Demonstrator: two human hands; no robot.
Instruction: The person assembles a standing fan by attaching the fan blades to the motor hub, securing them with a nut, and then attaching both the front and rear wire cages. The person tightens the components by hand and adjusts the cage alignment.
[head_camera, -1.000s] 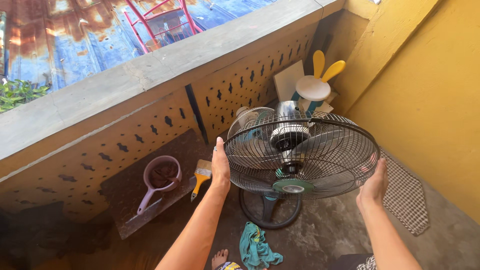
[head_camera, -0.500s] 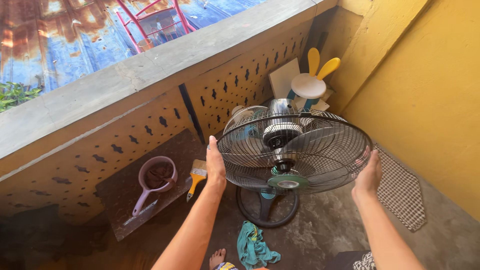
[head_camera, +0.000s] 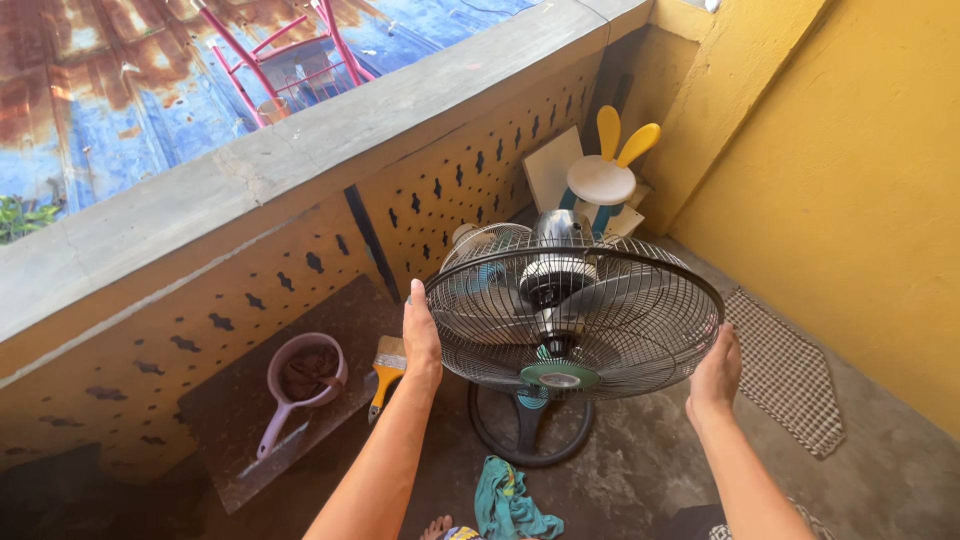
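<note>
On a balcony, a pale yellow parapet wall pierced with small cut-out holes (head_camera: 300, 270) runs beside a concrete floor (head_camera: 650, 470). At centre stands a pedestal fan with a round black wire-mesh guard and a green hub (head_camera: 572, 318), on a round dark base (head_camera: 530, 430) resting on the floor near the wall. The left hand (head_camera: 420, 335) lies flat with fingers straight against the guard's left rim; the right hand (head_camera: 716, 372) cups the right rim, fingers curled lightly around the wire. A checked grey cloth (head_camera: 785, 370) lies on the floor to the right. A mauve plastic dipper with a long handle (head_camera: 300, 380) rests beside a yellow-handled paintbrush (head_camera: 385, 372); a crumpled teal rag (head_camera: 508, 502) sits below.
</note>
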